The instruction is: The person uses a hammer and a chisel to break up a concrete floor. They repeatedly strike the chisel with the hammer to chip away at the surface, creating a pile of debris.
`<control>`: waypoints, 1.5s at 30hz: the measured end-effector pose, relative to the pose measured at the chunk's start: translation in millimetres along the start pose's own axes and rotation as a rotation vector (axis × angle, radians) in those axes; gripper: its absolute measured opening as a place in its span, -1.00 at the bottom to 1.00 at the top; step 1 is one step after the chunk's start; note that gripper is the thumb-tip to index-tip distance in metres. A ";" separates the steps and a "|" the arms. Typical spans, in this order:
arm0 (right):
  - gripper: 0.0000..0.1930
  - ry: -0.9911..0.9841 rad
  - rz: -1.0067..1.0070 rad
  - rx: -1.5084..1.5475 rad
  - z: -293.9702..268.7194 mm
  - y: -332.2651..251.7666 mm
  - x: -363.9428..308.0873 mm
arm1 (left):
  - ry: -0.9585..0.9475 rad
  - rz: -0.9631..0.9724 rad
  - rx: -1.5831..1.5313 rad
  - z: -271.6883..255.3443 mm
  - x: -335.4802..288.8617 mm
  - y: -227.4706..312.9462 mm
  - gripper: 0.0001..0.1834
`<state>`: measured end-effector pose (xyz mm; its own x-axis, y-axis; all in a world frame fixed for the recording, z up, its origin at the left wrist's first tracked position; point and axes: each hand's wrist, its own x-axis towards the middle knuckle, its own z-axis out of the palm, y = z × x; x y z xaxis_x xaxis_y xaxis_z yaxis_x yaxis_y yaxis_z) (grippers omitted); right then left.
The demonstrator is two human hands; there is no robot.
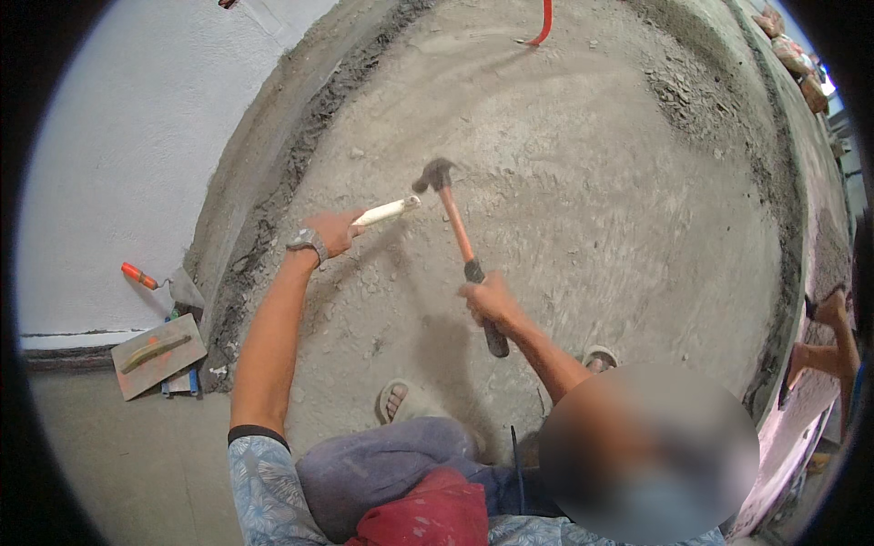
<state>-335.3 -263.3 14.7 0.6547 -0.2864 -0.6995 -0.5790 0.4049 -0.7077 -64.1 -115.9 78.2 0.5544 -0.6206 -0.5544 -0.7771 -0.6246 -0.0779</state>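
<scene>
My left hand [335,233], with a watch on its wrist, is closed round a short whitish rod [384,213], maybe a piece of pipe. The rod slants up to the right, and its far end lies close by the hammer's head; whether they touch I cannot tell. In my closed right hand [492,302] is a claw hammer [458,227] with an orange-brown shaft, a black grip and a dark head, a little blurred. Both hands are over a rough grey mortar floor [583,209] strewn with small chips.
A trowel [187,288] with a red handle and a plastering float [160,355] lie at left beside the white wall [137,164]. Ahead stands a red curved bar [543,25]. Rubble [687,96] lies far right. Another person's arm [833,346] shows at the right edge.
</scene>
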 end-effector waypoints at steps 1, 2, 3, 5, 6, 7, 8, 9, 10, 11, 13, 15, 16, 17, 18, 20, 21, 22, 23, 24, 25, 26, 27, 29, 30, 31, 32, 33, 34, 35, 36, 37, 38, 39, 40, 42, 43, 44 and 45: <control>-0.75 0.010 -0.050 0.017 -4.8 -6.3 -0.8 | 0.019 -0.010 0.023 -0.8 -0.3 -1.2 -0.50; -0.76 0.019 -0.102 0.031 -7.7 -14.2 -1.9 | -0.005 -0.006 0.010 -1.7 -0.7 -3.2 -0.50; -0.75 0.005 -0.200 0.032 -8.7 -22.0 -3.5 | -0.007 -0.010 -0.006 -1.4 -1.9 -4.4 -0.50; -0.80 0.054 -0.310 0.102 -3.6 -32.1 -8.5 | -0.007 -0.009 -0.023 0.1 -5.0 -5.7 -0.51; -0.82 0.038 -0.469 0.186 0.7 -34.0 -10.0 | 0.001 -0.002 -0.018 0.4 -6.9 -5.9 -0.51; -0.82 0.088 -0.432 0.184 9.3 -31.8 -10.0 | 0.009 0.001 -0.026 -0.4 -7.8 -5.6 -0.51; -0.82 0.122 -0.475 0.211 18.5 -26.4 -8.0 | 0.008 0.007 -0.008 -1.5 -8.5 -4.6 -0.51; -0.82 0.133 -0.504 0.223 23.7 -17.6 -5.6 | 0.003 0.008 -0.003 -2.2 -9.8 -2.8 -0.52; -0.81 0.152 -0.407 0.079 25.9 -6.7 -1.5 | 0.005 -0.007 0.001 -4.6 -10.6 -1.8 -0.52; -0.79 0.148 -0.296 -0.077 23.9 5.5 3.2 | -0.004 -0.014 0.005 -6.2 -11.5 0.6 -0.53; -0.78 0.097 -0.088 -0.154 14.3 26.0 16.5 | -0.028 -0.038 -0.013 -11.8 -12.3 1.9 -0.56; -0.79 0.021 0.074 -0.010 -1.5 36.4 26.1 | -0.004 -0.081 0.142 -18.2 -13.0 -3.4 -0.59; -0.80 -0.009 0.099 -0.017 -10.8 38.1 25.0 | -0.004 -0.094 0.202 -19.2 -13.0 -6.9 -0.60; -0.80 -0.005 0.075 -0.028 -22.5 33.8 22.3 | -0.009 -0.129 0.156 -20.4 -13.2 -11.8 -0.60; -0.80 0.002 0.051 -0.031 -34.3 25.2 17.5 | 0.032 -0.157 0.120 -20.4 -12.3 -17.1 -0.60; -0.82 0.053 0.046 -0.326 -61.9 -0.7 1.6 | 0.137 -0.233 -0.097 -15.4 -6.3 -23.6 -0.55; -0.83 0.136 0.059 -0.478 -79.8 -17.4 -8.1 | 0.161 -0.242 -0.194 -9.6 -4.0 -25.1 -0.50; -0.86 0.154 -0.048 -0.690 -96.7 -36.1 -15.5 | 0.272 -0.122 -0.280 -6.6 1.8 -25.5 -0.46; -0.88 0.192 -0.126 -0.925 -108.4 -55.5 -20.6 | 0.319 -0.136 -0.378 -5.6 6.6 -26.9 -0.47; -0.90 0.219 -0.188 -1.161 -120.3 -75.8 -22.8 | 0.344 -0.079 -0.424 -8.7 13.2 -27.3 -0.46; -0.91 0.228 -0.239 -1.392 -124.1 -93.2 -24.1 | 0.312 -0.101 -0.501 -9.8 13.7 -28.8 -0.46; -0.90 0.219 -0.360 -1.548 -129.7 -108.8 -25.2 | 0.300 -0.158 -0.721 -11.7 14.7 -26.6 -0.54; -0.89 0.183 -0.453 -1.698 -130.4 -120.9 -24.6 | 0.327 -0.121 -0.815 -13.7 13.8 -26.1 -0.59; -0.88 0.151 -0.621 -1.954 -130.1 -139.8 -23.3 | 0.402 -0.076 -1.032 -19.2 11.3 -19.5 -0.67; -0.87 0.102 -0.545 -2.138 -132.4 -145.0 -27.6 | 0.461 0.002 -1.186 -18.8 10.7 -8.9 -0.70; -0.86 0.041 -0.583 -2.261 -130.8 -148.1 -26.3 | 0.442 0.075 -1.319 -23.8 9.2 -6.0 -0.72; -0.85 -0.041 -0.586 -2.395 -131.6 -151.5 -30.7 | 0.557 0.107 -1.326 -30.4 9.1 0.8 -0.73; -0.85 -0.005 -0.602 -2.387 -131.2 -152.7 -31.4 | 0.607 0.174 -1.348 -38.4 6.6 5.0 -0.74; -0.85 0.020 -0.581 -2.389 -132.8 -153.8 -34.6 | 0.679 0.257 -1.381 -49.3 4.0 8.7 -0.74; -0.86 0.089 -0.597 -2.389 -133.7 -153.3 -35.8 | 0.648 0.362 -1.500 -63.3 -1.7 7.4 -0.72; -0.86 0.056 -0.554 -2.360 -134.9 -152.3 -35.7 | 0.690 0.449 -1.533 -78.9 -10.2 3.8 -0.67; -0.86 0.064 -0.552 -2.331 -136.3 -149.4 -35.0 | 0.797 0.500 -1.593 -93.7 -21.7 -0.7 -0.62; -0.86 0.045 -0.544 -2.303 -136.9 -146.2 -30.6 | 0.841 0.596 -1.608 -107.6 -38.4 -9.2 -0.56; -0.84 0.044 -0.470 -2.268 -139.4 -140.9 -27.1 | 0.880 0.707 -1.616 -122.8 -60.3 -22.1 -0.50; -0.82 0.017 -0.423 -2.233 -142.1 -134.9 -21.0 | 0.916 0.888 -1.654 -139.9 -80.5 -35.8 -0.46; -0.78 -0.080 -0.309 -2.154 -149.1 -122.9 -6.3 | 1.062 1.019 -1.645 -162.1 -135.2 -66.6 -0.31; -0.73 -0.069 -0.268 -2.090 -154.3 -115.8 1.3 | 1.166 1.036 -1.773 -171.6 -158.8 -78.3 -0.23; -0.73 -0.064 -0.227 -2.033 -160.8 -110.9 8.8 | 1.253 0.993 -1.788 -176.3 -176.3 -84.0 -0.23; -0.72 -0.064 -0.185 -1.967 -167.5 -104.5 15.5 | 1.317 0.914 -1.745 -177.8 -181.8 -81.8 -0.23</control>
<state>-346.0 -455.5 61.3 0.7470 -0.1602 -0.6452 -0.1287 -0.9870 0.0960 -48.4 -36.2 332.6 0.7165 -0.2776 0.6400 -0.3503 0.6502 0.6742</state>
